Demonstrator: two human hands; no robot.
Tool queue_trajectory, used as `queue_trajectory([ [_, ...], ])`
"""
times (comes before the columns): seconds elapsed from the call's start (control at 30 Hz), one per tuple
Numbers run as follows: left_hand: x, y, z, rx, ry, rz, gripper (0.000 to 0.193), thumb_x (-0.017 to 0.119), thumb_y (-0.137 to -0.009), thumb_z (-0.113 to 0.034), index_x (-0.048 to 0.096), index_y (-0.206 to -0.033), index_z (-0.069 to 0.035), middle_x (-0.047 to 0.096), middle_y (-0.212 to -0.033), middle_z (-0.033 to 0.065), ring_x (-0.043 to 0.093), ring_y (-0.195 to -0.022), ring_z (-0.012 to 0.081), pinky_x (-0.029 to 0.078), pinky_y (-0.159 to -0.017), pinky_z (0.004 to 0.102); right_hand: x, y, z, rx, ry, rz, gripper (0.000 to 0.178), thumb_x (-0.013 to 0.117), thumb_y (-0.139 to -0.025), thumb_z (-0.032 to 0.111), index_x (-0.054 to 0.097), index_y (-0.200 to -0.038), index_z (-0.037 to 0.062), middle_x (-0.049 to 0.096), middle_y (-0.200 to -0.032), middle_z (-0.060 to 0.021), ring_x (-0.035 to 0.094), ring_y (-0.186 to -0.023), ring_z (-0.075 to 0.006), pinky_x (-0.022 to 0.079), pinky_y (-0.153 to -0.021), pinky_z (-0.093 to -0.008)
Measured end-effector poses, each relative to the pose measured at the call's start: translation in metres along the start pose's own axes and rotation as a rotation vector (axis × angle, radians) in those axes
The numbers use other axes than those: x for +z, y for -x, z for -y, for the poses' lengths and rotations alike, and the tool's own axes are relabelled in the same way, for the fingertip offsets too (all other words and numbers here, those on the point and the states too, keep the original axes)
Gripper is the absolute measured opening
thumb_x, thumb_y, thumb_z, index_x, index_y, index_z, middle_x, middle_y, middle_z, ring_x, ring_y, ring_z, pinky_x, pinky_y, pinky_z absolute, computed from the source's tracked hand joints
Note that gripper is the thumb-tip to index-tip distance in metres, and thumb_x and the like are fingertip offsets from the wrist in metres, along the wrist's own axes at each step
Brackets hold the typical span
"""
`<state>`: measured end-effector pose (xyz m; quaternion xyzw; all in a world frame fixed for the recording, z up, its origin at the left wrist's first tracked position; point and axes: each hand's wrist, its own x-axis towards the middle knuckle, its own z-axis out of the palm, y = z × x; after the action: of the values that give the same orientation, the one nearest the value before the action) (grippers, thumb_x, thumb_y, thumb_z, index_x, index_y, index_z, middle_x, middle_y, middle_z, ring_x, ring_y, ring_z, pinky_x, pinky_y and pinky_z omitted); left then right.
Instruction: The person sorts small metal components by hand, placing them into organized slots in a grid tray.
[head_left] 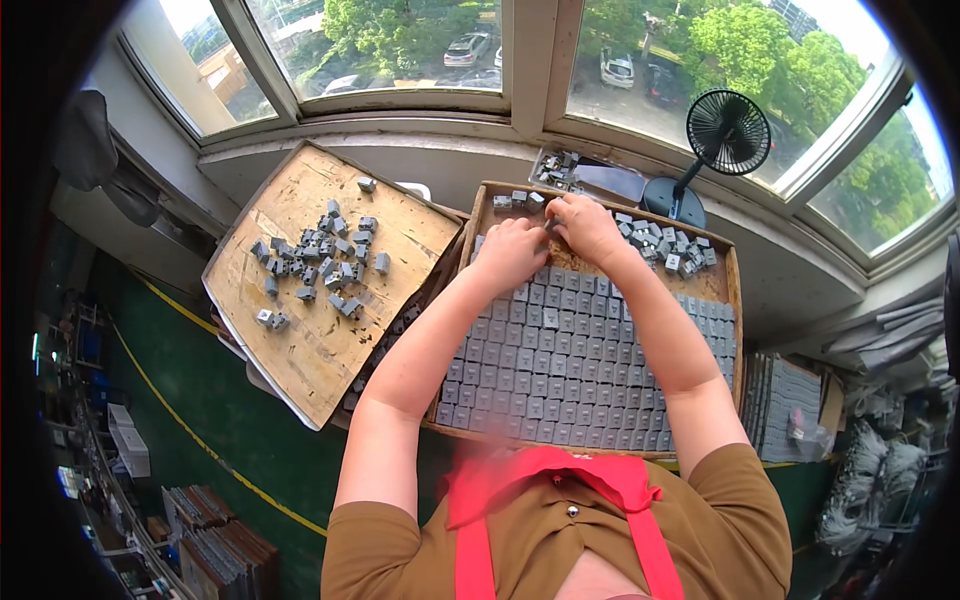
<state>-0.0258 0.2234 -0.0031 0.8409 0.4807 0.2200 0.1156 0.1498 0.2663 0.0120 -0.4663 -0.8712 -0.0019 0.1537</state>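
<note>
Workroom is being lit by wide windows [400, 40] on the far side. Plywood board [420, 260], left, is being partly covered by scattered blocks [322, 242]. Shallow wooden tray [712, 287] is being mostly taken up by tight rows of grey blocks [550, 370]; a loose pile [672, 262] is being held in its far right corner. Left hand [513, 252] and right hand [585, 225] are being held together beyond the rows, fingers bent inward around a small grey block [551, 223]; by which hand it is being pinched, if either, cannot be told. Handling, judged by look: light, stiff, not very fragile, smooth faces possibly slippery. Opposite side faces are being suggested as grip points, from above; in the rows, side access is being limited by neighbours.
</note>
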Motion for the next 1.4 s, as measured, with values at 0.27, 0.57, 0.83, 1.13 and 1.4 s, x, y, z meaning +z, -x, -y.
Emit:
queue_trajectory([
  [0.27,0.003,0.001,0.007,-0.168,-0.080,0.078,0.028,0.059,-0.080,-0.029,0.061,-0.093,-0.004,0.058,-0.100,0.0141,0.054,-0.102,0.0314,0.045,-0.091,0.0415,-0.004,0.025,0.011,0.287,-0.251,0.221,0.023,0.061,-0.081,0.030,0.065,-0.084,0.0069,0.068,-0.085,-0.0149,0.065,-0.085,-0.0326,0.051,-0.076,-0.0427],
  [0.57,0.015,-0.007,-0.028,-0.089,-0.172,0.043,0.036,0.061,-0.081,-0.044,0.068,-0.092,-0.011,0.061,-0.097,0.0090,0.057,-0.100,0.0263,0.039,-0.090,0.0432,-0.014,0.041,-0.003,0.191,0.048,-0.001,0.032,0.072,-0.074,0.033,0.058,-0.090,0.0094,0.055,-0.096,-0.0076,0.059,-0.091,-0.0256,0.052,-0.075,-0.0372],
  [0.83,0.007,-0.015,-0.011,-0.137,-0.027,0.097,0.029,0.060,-0.082,-0.029,0.063,-0.103,-0.010,0.060,-0.104,0.0118,0.057,-0.102,0.0316,0.047,-0.087,0.0426,-0.025,0.064,-0.015,0.108,0.069,0.103,0.025,0.072,-0.073,0.023,0.060,-0.090,0.0075,0.057,-0.088,-0.0092,0.058,-0.091,-0.0271,0.050,-0.078,-0.0380],
  [1.13,0.029,-0.036,-0.019,-0.027,0.064,-0.019,0.023,0.063,-0.082,-0.021,0.058,-0.102,-0.011,0.058,-0.103,0.0123,0.058,-0.098,0.0327,0.049,-0.084,0.0424,-0.005,0.069,-0.019,0.007,0.166,-0.125,0.016,0.068,-0.072,0.018,0.059,-0.082,0.0102,0.061,-0.084,-0.0045,0.061,-0.084,-0.0223,0.052,-0.071,-0.0356],
  [1.4,0.016,-0.032,-0.033,-0.035,0.064,0.073,0.026,0.064,-0.082,-0.029,0.059,-0.096,-0.008,0.064,-0.091,0.0129,0.060,-0.092,0.0316,0.048,-0.081,0.0421,-0.015,0.070,-0.022,0.096,0.058,-0.091,0.015,0.067,-0.077,0.021,0.059,-0.085,0.0089,0.062,-0.089,-0.0087,0.062,-0.084,-0.0271,0.052,-0.073,-0.0402],
])
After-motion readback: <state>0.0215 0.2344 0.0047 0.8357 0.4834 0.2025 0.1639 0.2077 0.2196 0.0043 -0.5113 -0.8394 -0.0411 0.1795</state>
